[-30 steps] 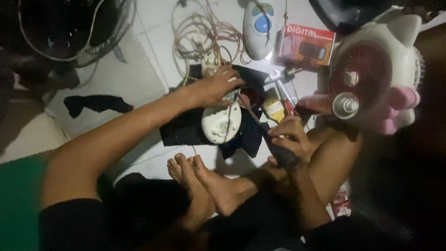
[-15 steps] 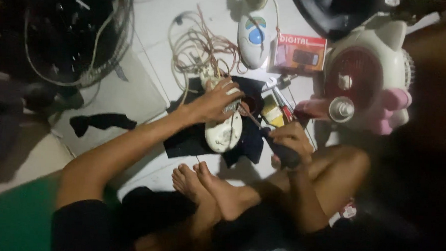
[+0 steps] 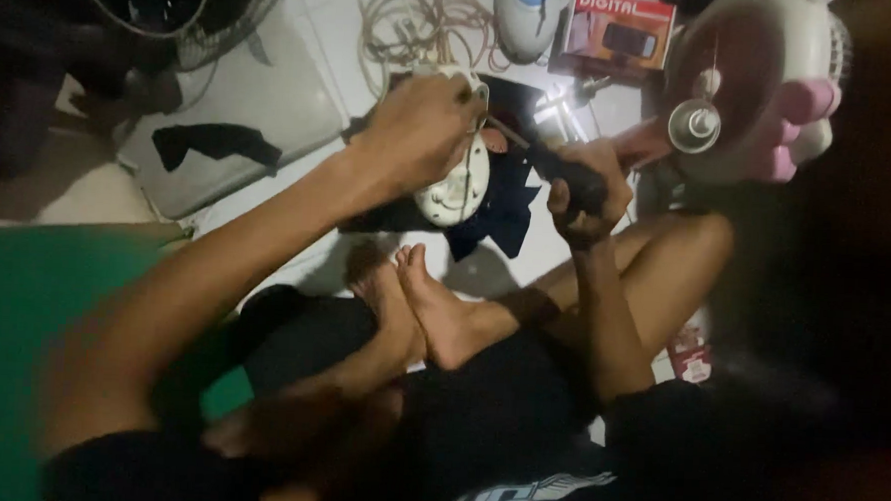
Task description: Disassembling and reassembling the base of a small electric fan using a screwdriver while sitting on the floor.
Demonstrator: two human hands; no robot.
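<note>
A white oval plastic housing (image 3: 459, 181) is seen on a dark cloth (image 3: 508, 198) spread over the tiled floor (image 3: 272, 93), just ahead of the person's 2 bare feet (image 3: 413, 299). The left hand (image 3: 421, 129) is laid over the housing's upper end, fingers curled and pressed together against it. The right hand (image 3: 588, 187) is closed in a fist around the dark handle of a screwdriver (image 3: 545, 160), whose shaft is angled toward the housing's upper edge. A pink-and-white fan (image 3: 753, 84) is noted just right of the hands, a coil of pale cable (image 3: 405, 23) behind the left hand, and a red box (image 3: 615, 27) beside a white-and-blue device (image 3: 526, 14) at the top.
</note>
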